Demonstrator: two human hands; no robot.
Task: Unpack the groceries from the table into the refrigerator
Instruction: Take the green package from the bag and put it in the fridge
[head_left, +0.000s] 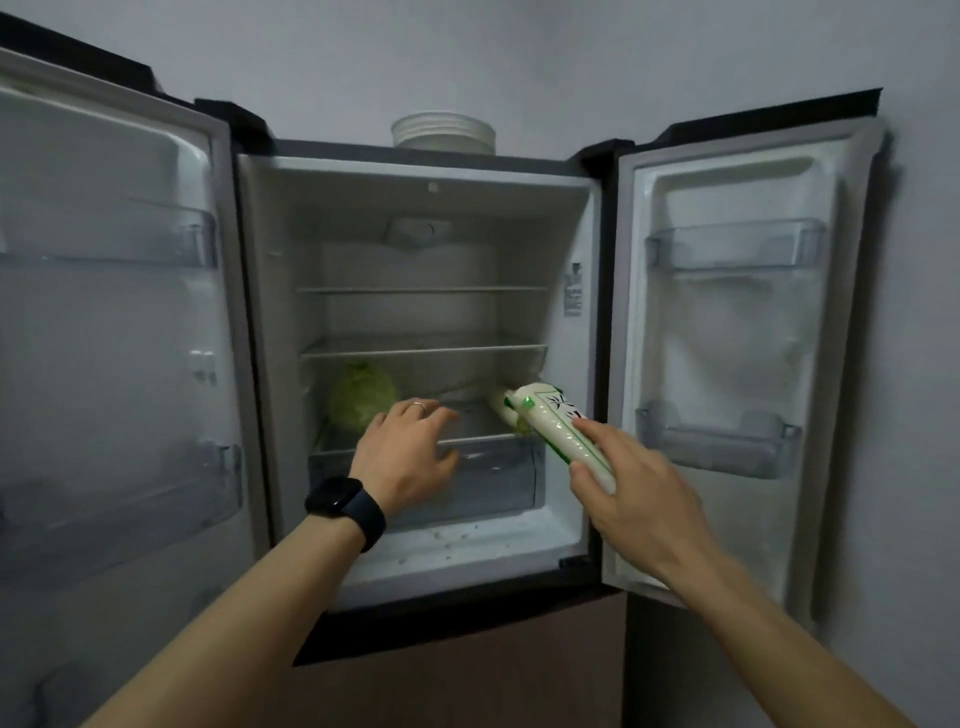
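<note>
"Shelves first: what sits in the grey, double-door refrigerator (270, 312)?"

"Both doors stand wide. A round, pale green cabbage (361, 397) lies at the left of the lowest glass shelf. The clear plastic drawer (493, 478) under that shelf shows nothing I can make out, and neither do the clear door bins (735, 244). A stack of white bowls (441, 132) rests on top of the cabinet."

"And the hands?"

"They are apart. The right hand (639, 499) grips the near end of a long white plastic packet with green print (556, 423), thumb below and fingers on top. Its far end points into the right side, above the lowest shelf. The left hand (410, 457), a black watch (340, 501) on its wrist, has its fingers spread and holds nothing. It is over the shelf's front edge, just right of the cabbage. Whether it touches the glass, I cannot tell."
</note>
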